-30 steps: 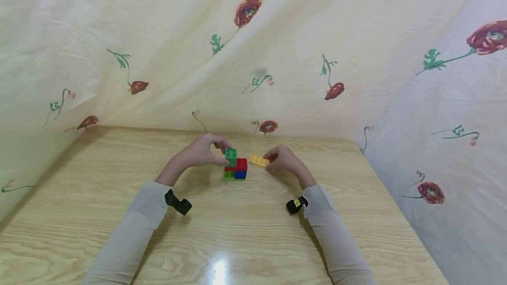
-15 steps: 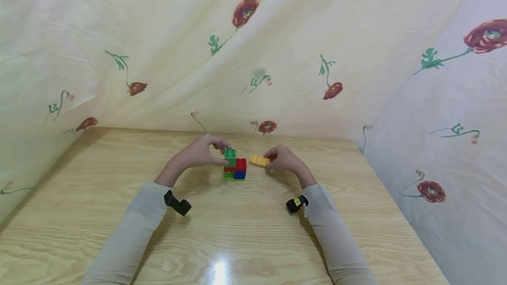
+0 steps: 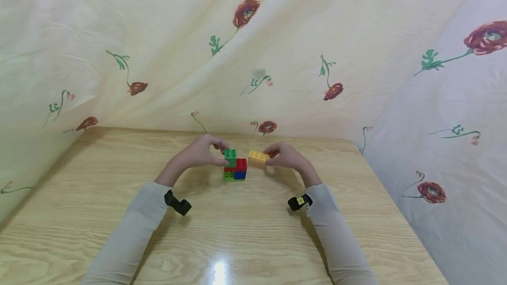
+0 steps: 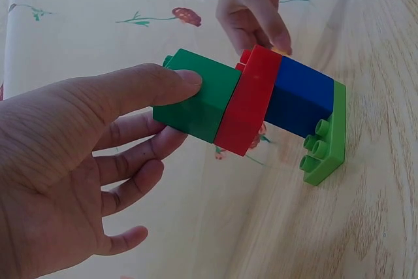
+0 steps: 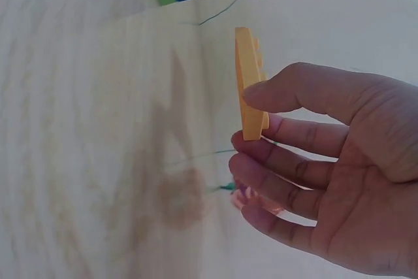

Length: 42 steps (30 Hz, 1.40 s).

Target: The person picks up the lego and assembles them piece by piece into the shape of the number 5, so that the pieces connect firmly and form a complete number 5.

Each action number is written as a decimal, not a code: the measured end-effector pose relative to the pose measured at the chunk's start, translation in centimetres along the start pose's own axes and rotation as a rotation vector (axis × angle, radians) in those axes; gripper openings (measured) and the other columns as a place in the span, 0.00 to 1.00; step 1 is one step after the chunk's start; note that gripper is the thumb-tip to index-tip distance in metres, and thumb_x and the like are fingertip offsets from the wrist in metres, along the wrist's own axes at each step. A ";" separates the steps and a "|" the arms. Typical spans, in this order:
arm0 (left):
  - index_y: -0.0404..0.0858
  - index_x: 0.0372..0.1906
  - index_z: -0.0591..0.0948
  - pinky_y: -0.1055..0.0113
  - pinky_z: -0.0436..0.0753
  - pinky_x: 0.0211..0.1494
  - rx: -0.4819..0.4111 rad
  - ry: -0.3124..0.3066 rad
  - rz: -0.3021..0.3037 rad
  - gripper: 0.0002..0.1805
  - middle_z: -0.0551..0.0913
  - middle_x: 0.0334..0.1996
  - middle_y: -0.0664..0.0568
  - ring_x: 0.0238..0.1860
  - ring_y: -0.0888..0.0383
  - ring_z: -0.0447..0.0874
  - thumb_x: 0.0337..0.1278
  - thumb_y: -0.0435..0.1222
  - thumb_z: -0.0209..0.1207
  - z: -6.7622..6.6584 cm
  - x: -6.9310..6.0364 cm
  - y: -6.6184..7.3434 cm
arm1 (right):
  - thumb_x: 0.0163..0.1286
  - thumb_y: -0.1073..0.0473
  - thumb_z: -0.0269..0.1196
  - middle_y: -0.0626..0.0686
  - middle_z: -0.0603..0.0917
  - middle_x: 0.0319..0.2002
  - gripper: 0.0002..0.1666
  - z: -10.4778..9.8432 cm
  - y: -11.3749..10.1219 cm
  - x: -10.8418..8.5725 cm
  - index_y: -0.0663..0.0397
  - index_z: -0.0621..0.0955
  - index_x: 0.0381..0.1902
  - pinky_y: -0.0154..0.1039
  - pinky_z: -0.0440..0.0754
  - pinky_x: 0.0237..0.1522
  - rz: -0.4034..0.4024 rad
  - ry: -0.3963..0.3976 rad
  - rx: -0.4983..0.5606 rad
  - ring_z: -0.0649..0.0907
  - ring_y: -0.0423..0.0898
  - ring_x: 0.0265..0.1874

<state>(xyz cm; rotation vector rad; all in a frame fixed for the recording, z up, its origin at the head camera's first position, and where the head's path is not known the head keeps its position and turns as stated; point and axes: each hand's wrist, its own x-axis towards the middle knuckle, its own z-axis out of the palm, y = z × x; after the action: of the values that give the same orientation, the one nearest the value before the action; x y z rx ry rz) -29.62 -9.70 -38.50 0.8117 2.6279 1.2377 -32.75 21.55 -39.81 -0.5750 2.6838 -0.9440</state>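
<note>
My left hand (image 3: 201,152) pinches the green toy building brick (image 3: 230,157) between thumb and fingers, at the top of a small stack. Under that brick, a red plate (image 4: 251,102) sits on a blue brick (image 4: 304,93). The blue brick stands on one end of a light green base plate (image 4: 334,151), whose other studs are bare. Just right of the stack, my right hand (image 3: 289,156) holds a flat yellow studded brick (image 5: 250,83) by one end, above the table. In the right wrist view its edge and part of its underside show; a gap separates it from the stack.
The stack stands toward the back of a light wooden table (image 3: 245,232). Behind and beside it hangs a cream cloth (image 3: 174,78) printed with red flowers. Dark bands (image 3: 178,202) are worn on both wrists.
The yellow brick has tilted in my right hand, so a taller face shows below its studs. The right wrist has shifted slightly right; the left hand and stack hold still.
</note>
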 end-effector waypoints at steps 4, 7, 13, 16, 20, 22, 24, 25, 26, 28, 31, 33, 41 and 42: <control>0.38 0.52 0.86 0.46 0.77 0.63 -0.003 0.001 -0.009 0.23 0.87 0.47 0.49 0.57 0.41 0.80 0.51 0.40 0.75 0.0 0.0 0.0 | 0.65 0.63 0.69 0.62 0.86 0.53 0.21 -0.4 -0.7 -0.3 0.64 0.84 0.55 0.48 0.83 0.54 -0.054 0.015 0.022 0.83 0.56 0.52; 0.38 0.52 0.86 0.44 0.77 0.64 -0.011 -0.002 -0.009 0.23 0.87 0.47 0.49 0.57 0.41 0.79 0.51 0.40 0.75 0.0 0.0 0.0 | 0.65 0.63 0.68 0.62 0.86 0.54 0.22 -0.6 -1.4 -0.6 0.65 0.84 0.57 0.51 0.81 0.57 -0.095 0.023 0.029 0.83 0.57 0.53; 0.38 0.52 0.86 0.43 0.77 0.65 -0.015 -0.004 -0.005 0.22 0.87 0.47 0.48 0.57 0.41 0.79 0.51 0.40 0.75 0.0 0.0 -0.1 | 0.66 0.60 0.68 0.58 0.87 0.54 0.23 -1.0 -2.6 -1.0 0.60 0.84 0.59 0.58 0.77 0.61 -0.134 0.042 0.027 0.82 0.55 0.53; 0.38 0.52 0.86 0.44 0.77 0.64 -0.010 -0.002 -0.005 0.22 0.87 0.47 0.48 0.57 0.41 0.80 0.51 0.40 0.75 0.0 0.1 -0.1 | 0.67 0.60 0.68 0.57 0.87 0.54 0.24 -1.1 -3.1 -1.2 0.58 0.83 0.60 0.61 0.76 0.61 -0.167 0.057 0.019 0.83 0.54 0.54; 0.39 0.52 0.86 0.44 0.77 0.65 -0.004 0.001 -0.005 0.22 0.87 0.47 0.49 0.57 0.41 0.80 0.51 0.40 0.75 0.0 0.1 -0.2 | 0.67 0.59 0.68 0.56 0.87 0.54 0.24 -1.2 -3.7 -1.5 0.57 0.83 0.60 0.60 0.78 0.60 -0.205 0.083 0.007 0.83 0.53 0.53; 0.39 0.52 0.86 0.44 0.76 0.65 -0.003 0.001 -0.004 0.22 0.87 0.47 0.49 0.57 0.41 0.80 0.51 0.40 0.75 0.0 0.1 -0.2 | 0.67 0.59 0.69 0.55 0.88 0.53 0.23 -1.3 -3.9 -1.5 0.56 0.84 0.60 0.58 0.78 0.60 -0.215 0.093 0.006 0.83 0.53 0.53; 0.38 0.52 0.86 0.43 0.76 0.65 -0.006 0.001 -0.005 0.22 0.87 0.47 0.48 0.57 0.41 0.80 0.51 0.40 0.75 0.1 0.1 -0.2 | 0.67 0.58 0.69 0.55 0.88 0.53 0.23 -1.2 -4.0 -1.6 0.56 0.84 0.60 0.58 0.79 0.60 -0.223 0.100 0.005 0.83 0.52 0.52; 0.38 0.52 0.86 0.43 0.76 0.66 -0.007 0.001 -0.005 0.22 0.87 0.47 0.48 0.57 0.40 0.79 0.51 0.40 0.75 0.1 0.2 -0.3 | 0.67 0.58 0.69 0.54 0.88 0.53 0.23 -1.2 -4.1 -1.6 0.55 0.84 0.60 0.57 0.79 0.60 -0.225 0.102 0.005 0.83 0.52 0.52; 0.38 0.52 0.86 0.43 0.76 0.65 -0.007 0.001 -0.005 0.22 0.87 0.47 0.48 0.57 0.40 0.79 0.51 0.40 0.75 0.1 0.2 -0.3 | 0.67 0.58 0.69 0.54 0.87 0.53 0.23 -1.2 -4.2 -1.6 0.55 0.84 0.60 0.57 0.79 0.61 -0.229 0.104 0.005 0.83 0.52 0.52; 0.38 0.52 0.86 0.43 0.76 0.65 -0.009 0.000 -0.006 0.22 0.87 0.47 0.48 0.57 0.40 0.79 0.51 0.40 0.75 0.1 0.2 -0.3 | 0.67 0.58 0.69 0.54 0.87 0.54 0.23 -1.3 -4.3 -1.7 0.55 0.83 0.60 0.57 0.79 0.61 -0.240 0.106 0.007 0.83 0.52 0.52; 0.38 0.52 0.86 0.44 0.77 0.64 -0.008 0.000 -0.003 0.22 0.87 0.47 0.48 0.57 0.41 0.80 0.51 0.40 0.75 0.0 0.2 -0.3 | 0.68 0.59 0.69 0.54 0.87 0.55 0.23 -1.3 -4.7 -1.8 0.54 0.83 0.61 0.57 0.79 0.61 -0.254 0.106 0.022 0.83 0.52 0.52; 0.38 0.51 0.86 0.44 0.77 0.64 -0.005 0.000 0.000 0.22 0.87 0.47 0.48 0.57 0.41 0.80 0.51 0.41 0.75 0.0 0.2 -0.3 | 0.68 0.59 0.70 0.55 0.87 0.56 0.23 -1.2 -4.9 -1.9 0.54 0.83 0.61 0.58 0.79 0.61 -0.265 0.103 0.034 0.83 0.53 0.53; 0.37 0.52 0.86 0.45 0.77 0.64 0.006 -0.001 0.004 0.23 0.87 0.46 0.49 0.57 0.41 0.80 0.51 0.41 0.75 0.0 0.2 -0.3 | 0.68 0.59 0.69 0.55 0.87 0.56 0.23 -0.7 -5.6 -1.9 0.54 0.83 0.61 0.61 0.77 0.62 -0.305 0.080 0.063 0.84 0.55 0.54; 0.37 0.52 0.86 0.44 0.77 0.64 0.005 -0.002 0.005 0.23 0.87 0.46 0.48 0.57 0.41 0.80 0.51 0.41 0.75 0.0 0.2 -0.3 | 0.68 0.59 0.69 0.55 0.87 0.56 0.23 -0.6 -5.7 -1.9 0.54 0.83 0.60 0.61 0.77 0.62 -0.308 0.077 0.062 0.84 0.54 0.54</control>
<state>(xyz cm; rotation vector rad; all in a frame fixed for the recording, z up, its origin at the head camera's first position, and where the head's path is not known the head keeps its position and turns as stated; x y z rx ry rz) -29.88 -9.77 -38.66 0.8202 2.6302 1.2308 -29.64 18.64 -35.50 -0.9771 2.6693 -1.1427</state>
